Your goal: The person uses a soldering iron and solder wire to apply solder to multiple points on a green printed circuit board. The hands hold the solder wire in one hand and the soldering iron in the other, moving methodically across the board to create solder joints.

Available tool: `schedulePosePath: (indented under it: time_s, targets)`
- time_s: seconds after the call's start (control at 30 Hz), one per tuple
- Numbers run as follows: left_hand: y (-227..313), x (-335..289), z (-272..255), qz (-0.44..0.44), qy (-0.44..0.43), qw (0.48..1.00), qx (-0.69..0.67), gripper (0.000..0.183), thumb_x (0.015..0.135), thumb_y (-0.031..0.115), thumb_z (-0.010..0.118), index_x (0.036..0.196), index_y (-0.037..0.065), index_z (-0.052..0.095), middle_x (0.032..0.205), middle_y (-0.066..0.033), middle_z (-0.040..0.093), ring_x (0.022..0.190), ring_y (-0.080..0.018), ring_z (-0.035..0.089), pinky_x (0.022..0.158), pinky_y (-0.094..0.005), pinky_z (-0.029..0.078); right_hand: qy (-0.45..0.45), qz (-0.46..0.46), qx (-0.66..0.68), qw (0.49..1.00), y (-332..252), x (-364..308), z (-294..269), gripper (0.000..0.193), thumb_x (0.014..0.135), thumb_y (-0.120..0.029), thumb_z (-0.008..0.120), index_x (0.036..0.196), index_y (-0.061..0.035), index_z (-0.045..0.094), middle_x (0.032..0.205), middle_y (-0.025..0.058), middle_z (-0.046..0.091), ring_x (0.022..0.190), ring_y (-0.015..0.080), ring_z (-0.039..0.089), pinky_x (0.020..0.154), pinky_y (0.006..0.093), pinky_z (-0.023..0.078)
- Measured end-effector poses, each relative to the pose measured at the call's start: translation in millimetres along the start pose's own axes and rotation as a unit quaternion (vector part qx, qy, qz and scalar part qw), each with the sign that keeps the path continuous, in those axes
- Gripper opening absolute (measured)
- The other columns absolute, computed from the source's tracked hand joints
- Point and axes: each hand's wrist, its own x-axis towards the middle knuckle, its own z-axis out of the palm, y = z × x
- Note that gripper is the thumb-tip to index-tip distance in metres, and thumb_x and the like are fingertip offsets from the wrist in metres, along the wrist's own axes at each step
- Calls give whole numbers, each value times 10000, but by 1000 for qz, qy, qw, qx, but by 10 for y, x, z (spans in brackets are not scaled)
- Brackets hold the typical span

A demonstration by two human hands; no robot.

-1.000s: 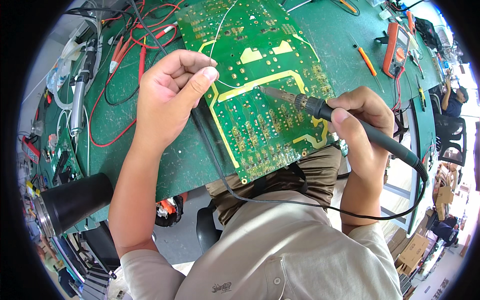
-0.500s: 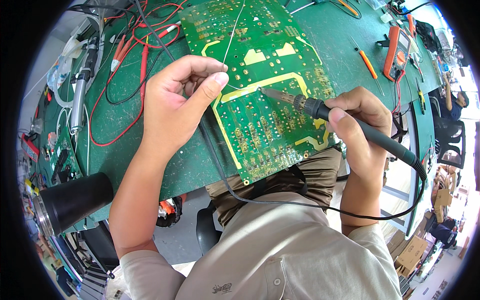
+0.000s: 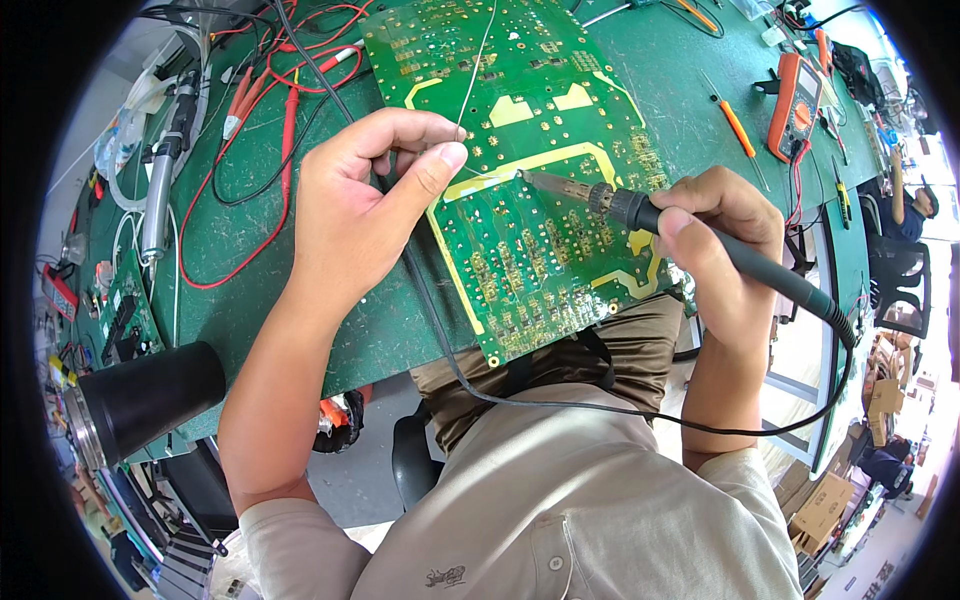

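Observation:
A large green circuit board [image 3: 560,235] with yellow-gold traces lies on the bench and reaches past its near edge over my lap. My right hand [image 3: 722,255] is closed round the dark handle of a soldering iron [image 3: 640,211]. The iron's tip meets the board at the wide gold trace near the middle. Between thumb and forefinger, my left hand [image 3: 375,190] pinches a thin silvery solder wire [image 3: 478,75]. One end of the wire runs to the iron's tip; the other rises toward the far edge of the view.
The iron's black cable [image 3: 560,405] loops across my front. Red test leads [image 3: 287,140] and a silver cylindrical tool [image 3: 165,175] lie at the left. A black cup-like cylinder [image 3: 150,400] is at lower left. An orange multimeter [image 3: 795,110] and orange screwdriver [image 3: 735,127] lie right.
My left hand has shifted slightly right, closer to the iron's tip, still pinching the solder wire. The soldering iron stays at almost the same spot on the board.

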Motion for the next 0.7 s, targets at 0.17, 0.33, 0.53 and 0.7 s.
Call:
schedulePosePath:
  time_s: [0.17,0.33,0.53,0.7]
  targets:
    - [-13,1,17,3,-3,1000,9,145,879,76,713,1001,0,693,893,-9,676,774,-41,579,698,-194,474,-7,-2,-20,1000,-1,16,-25,82,825,-40,672,832,38,650,693,2,596,603,24,477,532,190,347]
    - [-28,11,38,11,-1,1000,25,145,869,88,725,989,9,702,870,2,671,749,-38,549,685,-193,459,-7,-5,-17,1000,-12,14,-16,79,825,-36,671,832,38,646,695,3,595,606,24,477,534,190,347]
    - [-36,20,65,10,2,999,35,142,861,95,731,977,15,709,849,14,661,723,-36,515,669,-191,443,-5,-1,-15,1000,-16,11,-17,82,827,-37,671,831,38,640,699,4,595,612,24,477,536,190,346]
    - [-21,14,21,6,5,1000,18,149,867,90,725,985,2,703,857,4,666,744,-39,539,682,-196,455,-3,6,-21,1000,-26,1,-9,80,826,-33,667,834,41,638,707,7,594,618,24,477,541,191,348]
